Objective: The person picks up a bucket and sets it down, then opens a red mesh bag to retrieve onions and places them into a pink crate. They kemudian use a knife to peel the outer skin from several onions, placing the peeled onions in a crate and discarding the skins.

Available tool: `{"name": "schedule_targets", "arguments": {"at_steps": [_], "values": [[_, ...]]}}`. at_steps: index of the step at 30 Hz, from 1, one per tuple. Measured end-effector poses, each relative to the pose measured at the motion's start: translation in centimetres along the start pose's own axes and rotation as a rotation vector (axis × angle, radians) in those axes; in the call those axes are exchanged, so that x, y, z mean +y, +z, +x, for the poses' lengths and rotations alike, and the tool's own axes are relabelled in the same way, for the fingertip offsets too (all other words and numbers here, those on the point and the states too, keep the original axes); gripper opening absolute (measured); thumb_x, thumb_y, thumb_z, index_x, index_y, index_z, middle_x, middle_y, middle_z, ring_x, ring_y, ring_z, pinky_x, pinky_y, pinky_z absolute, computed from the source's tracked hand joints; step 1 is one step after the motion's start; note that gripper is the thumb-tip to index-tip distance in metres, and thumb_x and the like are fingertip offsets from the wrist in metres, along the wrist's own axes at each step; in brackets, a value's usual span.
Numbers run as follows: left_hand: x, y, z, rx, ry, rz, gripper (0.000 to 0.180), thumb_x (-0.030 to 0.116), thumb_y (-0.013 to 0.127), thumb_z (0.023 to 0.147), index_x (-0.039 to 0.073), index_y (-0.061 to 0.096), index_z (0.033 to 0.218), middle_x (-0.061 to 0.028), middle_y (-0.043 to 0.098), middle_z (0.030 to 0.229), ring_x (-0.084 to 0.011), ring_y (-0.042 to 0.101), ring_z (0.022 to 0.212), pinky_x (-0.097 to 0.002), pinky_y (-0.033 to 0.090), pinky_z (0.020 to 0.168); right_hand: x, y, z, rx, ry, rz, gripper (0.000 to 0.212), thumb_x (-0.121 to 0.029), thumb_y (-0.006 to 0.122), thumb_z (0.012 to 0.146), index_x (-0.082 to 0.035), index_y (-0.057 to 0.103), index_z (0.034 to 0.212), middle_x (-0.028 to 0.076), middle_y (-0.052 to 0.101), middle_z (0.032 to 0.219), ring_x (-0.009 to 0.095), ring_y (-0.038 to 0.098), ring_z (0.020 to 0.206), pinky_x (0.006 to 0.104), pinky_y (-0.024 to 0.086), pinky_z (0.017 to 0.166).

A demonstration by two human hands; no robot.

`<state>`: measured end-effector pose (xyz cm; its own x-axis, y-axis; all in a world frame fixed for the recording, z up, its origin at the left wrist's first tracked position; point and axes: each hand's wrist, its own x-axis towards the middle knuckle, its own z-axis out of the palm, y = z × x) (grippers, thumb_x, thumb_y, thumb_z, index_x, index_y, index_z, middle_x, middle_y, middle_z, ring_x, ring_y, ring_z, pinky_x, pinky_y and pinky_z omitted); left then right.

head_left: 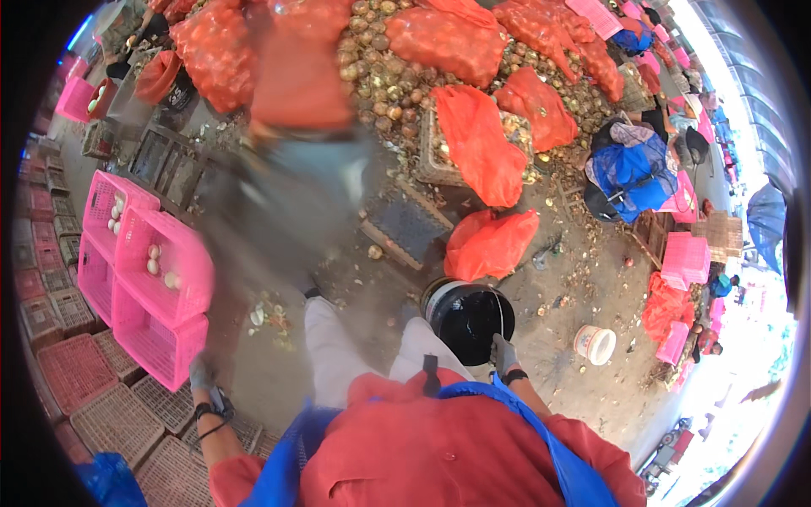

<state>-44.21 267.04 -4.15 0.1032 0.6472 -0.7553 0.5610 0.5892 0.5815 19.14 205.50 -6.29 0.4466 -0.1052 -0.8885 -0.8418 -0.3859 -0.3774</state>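
A produce workplace, shown by onion heaps (372, 63), red sacks (443, 46), pink crates (156, 359).

Crates (152, 338) stand left, bulbs (153, 266) in two. Right of the legs (334, 346) stands a bucket (469, 325), the right hand (505, 355) beside it; a tub (585, 340) lies farther right. Ahead lies a sack (492, 245), then heaped onions (372, 59).

The bucket (473, 321) is black, the crates (154, 308) latticed pink, the sacks (490, 245) orange-red.
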Motion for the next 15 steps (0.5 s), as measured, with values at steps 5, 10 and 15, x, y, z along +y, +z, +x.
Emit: {"name": "schedule_targets", "arguments": {"at_steps": [5,10,15], "values": [[10.8,2.9,10.6,-0.006,-0.237,-0.082,0.052,0.044,0.039,0.098,0.014,0.052,0.138,-0.0035,0.063,0.126,-0.0184,0.061,0.089,-0.0344,0.045,0.074,-2.5,8.4,-4.4,0.101,-0.018,-0.184,0.035,-0.036,0.063,0.092,-0.017,0.049,0.067,-0.004,0.037,0.051,0.011,0.033,0.041,0.0291,0.026,0.041],[18.7,-0.3,15.2,0.028,-0.274,0.008,0.049,0.029,0.048,0.094,0.009,0.05,0.139,-0.0076,0.064,0.119,-0.0208,0.064,0.094,-0.0347,0.047,0.072,-6.2,15.8,-8.7,0.086,-0.015,-0.067,0.036,-0.037,0.063,0.092,-0.018,0.048,0.066,-0.006,0.035,0.052,0.011,0.031,0.042,0.0291,0.025,0.042],[17.7,-4.1,18.6,0.121,-0.308,0.009,0.04,0.031,0.049,0.093,0.013,0.058,0.129,-0.0031,0.066,0.102,-0.0196,0.063,0.075,-0.0348,0.046,0.062,-10.6,23.9,-12.3,-0.038,0.042,0.058,0.037,-0.043,0.061,0.093,-0.02,0.046,0.068,-0.006,0.031,0.053,0.011,0.031,0.044,0.0304,0.028,0.044]]}}
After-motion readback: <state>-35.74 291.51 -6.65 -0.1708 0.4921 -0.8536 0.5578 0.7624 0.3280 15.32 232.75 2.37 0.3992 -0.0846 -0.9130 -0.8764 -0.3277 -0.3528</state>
